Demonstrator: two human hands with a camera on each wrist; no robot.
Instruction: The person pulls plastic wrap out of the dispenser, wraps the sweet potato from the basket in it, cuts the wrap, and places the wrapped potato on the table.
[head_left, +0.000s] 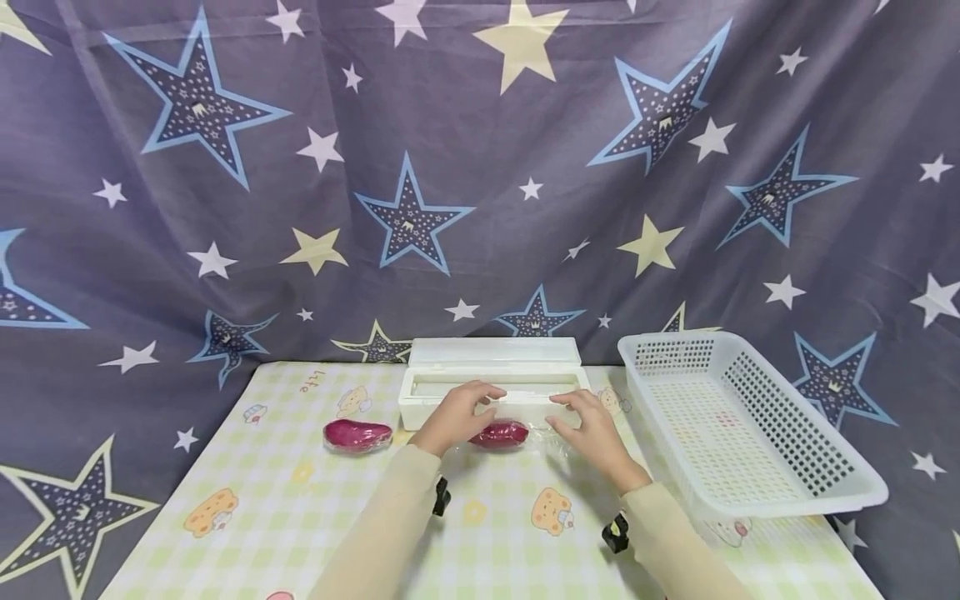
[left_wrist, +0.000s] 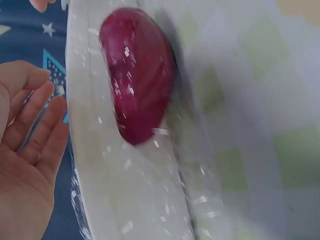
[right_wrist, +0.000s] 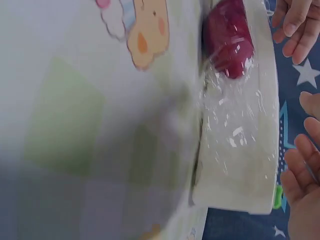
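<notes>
A white cling film box (head_left: pixel 495 408) stands at the back of the table with its lid up. Clear film (right_wrist: pixel 235 130) hangs down its front face. Against that front lies an elongated purplish-red vegetable (head_left: pixel 501 434), with film over it. My left hand (head_left: pixel 463 410) hovers at the box's front edge, left of the vegetable's middle, thumb and fingers loosely bent. To the right, my right hand (head_left: pixel 596 429) is held at the same edge, thumb apart from the fingers. In the wrist views, no object shows between the fingers of the left hand (left_wrist: pixel 30 150) or right hand (right_wrist: pixel 305 175).
A second purplish-red vegetable (head_left: pixel 357 435), wrapped in clear film, lies on the left of the table. At the right stands a white perforated plastic basket (head_left: pixel 780 505). A checked cloth (head_left: pixel 300 517) covers the table, and a star-patterned curtain (head_left: pixel 465 108) hangs behind it.
</notes>
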